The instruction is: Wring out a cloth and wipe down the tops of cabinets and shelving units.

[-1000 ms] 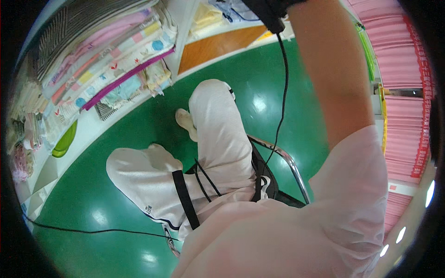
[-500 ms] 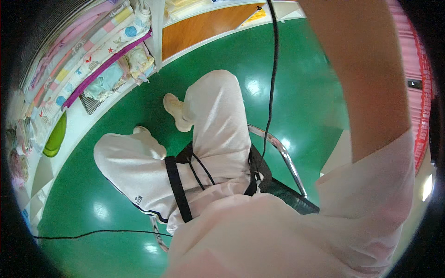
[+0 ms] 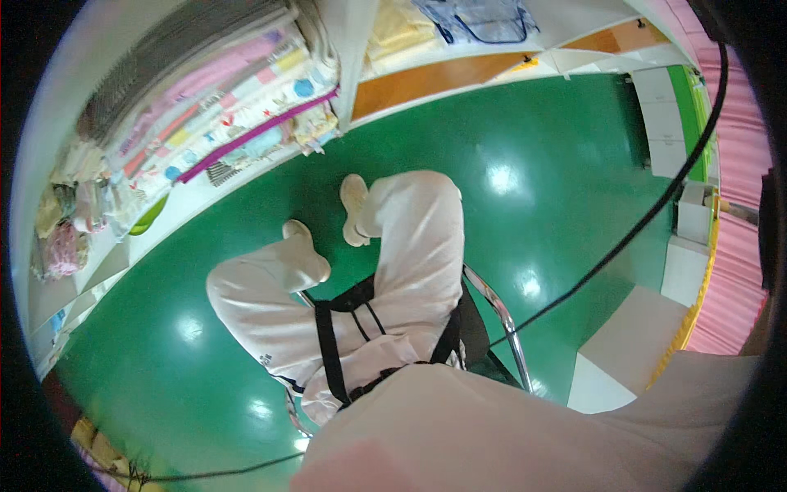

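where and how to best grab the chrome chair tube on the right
Probably the bent front stretch of the chrome tube, from its outer right side: it is slim and rounded, with green floor showing beside it. Staying ahead of where the black cable crosses seems wise.

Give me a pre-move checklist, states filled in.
1. Left hand in view: not ok, out of frame.
2. Right hand in view: not ok, out of frame; only the pale right sleeve shows at the right.
3. Black cable clear of the chrome armrest: cannot tell; they cross in view, contact unclear.
4. Black strap on the left thigh: ok lying over the trousers; tightness cannot tell.
5. Both shoes visible: ok, left shoe and right shoe show.
6. Folded fabrics on the white shelf unit: ok, stacked.
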Action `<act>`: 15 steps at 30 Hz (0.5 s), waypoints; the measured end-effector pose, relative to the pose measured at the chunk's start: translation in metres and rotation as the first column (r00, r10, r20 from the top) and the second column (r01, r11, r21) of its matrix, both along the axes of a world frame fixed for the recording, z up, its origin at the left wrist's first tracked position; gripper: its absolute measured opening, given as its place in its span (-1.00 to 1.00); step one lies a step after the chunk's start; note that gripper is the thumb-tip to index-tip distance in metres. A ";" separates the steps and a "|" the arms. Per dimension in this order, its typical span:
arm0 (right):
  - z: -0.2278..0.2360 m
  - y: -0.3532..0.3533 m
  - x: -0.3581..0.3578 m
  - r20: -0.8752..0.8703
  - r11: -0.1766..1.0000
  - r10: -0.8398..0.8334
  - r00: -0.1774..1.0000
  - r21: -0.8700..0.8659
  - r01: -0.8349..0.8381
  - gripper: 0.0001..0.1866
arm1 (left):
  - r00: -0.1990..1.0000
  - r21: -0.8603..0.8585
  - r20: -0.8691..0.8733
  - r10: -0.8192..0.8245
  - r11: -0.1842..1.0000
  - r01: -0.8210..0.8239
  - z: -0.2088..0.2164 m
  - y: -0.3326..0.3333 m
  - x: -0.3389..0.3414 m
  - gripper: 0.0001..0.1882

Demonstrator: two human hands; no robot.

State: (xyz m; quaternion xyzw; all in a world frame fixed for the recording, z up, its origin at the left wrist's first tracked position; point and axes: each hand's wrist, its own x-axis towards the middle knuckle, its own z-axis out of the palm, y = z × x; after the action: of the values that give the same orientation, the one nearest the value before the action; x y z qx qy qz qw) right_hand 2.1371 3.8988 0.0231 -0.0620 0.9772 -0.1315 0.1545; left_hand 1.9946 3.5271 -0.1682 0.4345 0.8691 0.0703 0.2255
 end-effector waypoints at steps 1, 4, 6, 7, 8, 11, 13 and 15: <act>0.010 0.001 0.000 0.059 1.000 0.018 0.998 -0.006 -0.018 -0.24 | 1.000 -0.009 -0.007 0.012 1.000 -0.012 0.014 0.000 -0.006 -0.45; 0.046 -0.002 -0.001 0.178 0.997 0.075 0.981 -0.005 -0.075 -0.22 | 0.995 -0.015 -0.084 0.053 0.998 -0.055 0.065 -0.006 -0.029 -0.44; 0.064 -0.007 0.000 0.229 0.994 0.099 0.968 0.018 -0.106 -0.20 | 0.983 0.003 -0.164 0.077 0.997 -0.078 0.096 -0.009 -0.043 -0.44; 0.072 -0.009 0.002 0.254 0.993 0.105 0.961 0.034 -0.117 -0.19 | 0.975 0.018 -0.203 0.087 0.996 -0.086 0.111 -0.011 -0.048 -0.44; 0.078 -0.011 0.007 0.287 0.991 0.102 0.952 0.055 -0.123 -0.18 | 0.968 0.036 -0.234 0.095 0.995 -0.088 0.121 -0.010 -0.050 -0.43; 0.075 -0.021 0.018 0.184 0.969 -0.024 0.983 0.246 -0.022 -0.13 | 0.958 0.091 -0.272 0.086 0.994 -0.063 0.138 -0.001 -0.040 -0.43; -0.018 -0.002 -0.040 -0.309 0.973 0.028 0.951 0.226 0.044 -0.29 | 0.939 0.046 -0.320 0.124 0.992 -0.115 0.163 -0.024 -0.029 -0.42; -0.025 0.014 0.008 -0.324 0.955 -0.086 0.942 0.242 0.170 -0.21 | 0.954 0.115 -0.292 0.073 0.993 -0.041 0.148 0.003 -0.035 -0.42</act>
State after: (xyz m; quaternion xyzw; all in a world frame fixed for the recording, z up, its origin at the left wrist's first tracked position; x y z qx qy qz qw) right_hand 2.1452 3.9130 -0.0023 0.0038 1.0000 0.0028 -0.0027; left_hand 1.9601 3.5299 -0.0203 0.4264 0.9002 0.0578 0.0670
